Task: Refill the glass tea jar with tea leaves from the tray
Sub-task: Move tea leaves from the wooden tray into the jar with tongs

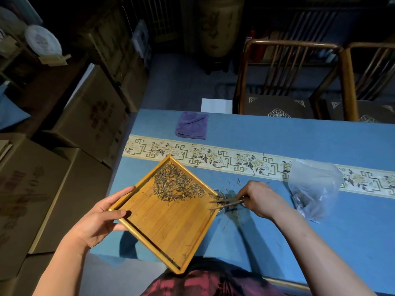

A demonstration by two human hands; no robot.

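Note:
My left hand [100, 218] grips the left corner of a square bamboo tray [168, 229], held tilted above the blue table with its right corner over the glass tea jar [222, 194]. A heap of dry tea leaves [175, 183] lies in the tray's upper part. My right hand [259, 198] holds wooden tongs [226, 202] whose tips point left at the tray's right corner, just over the jar mouth. The jar is mostly hidden by the tray and tongs; only part of its rim and some leaves inside show.
A crumpled clear plastic bag [314, 186] lies right of my right hand. A folded purple cloth [192, 124] sits at the table's far side. Loose leaves are scattered near the jar. Two wooden chairs [286, 82] stand beyond the table; cardboard boxes [64, 146] stack on the left.

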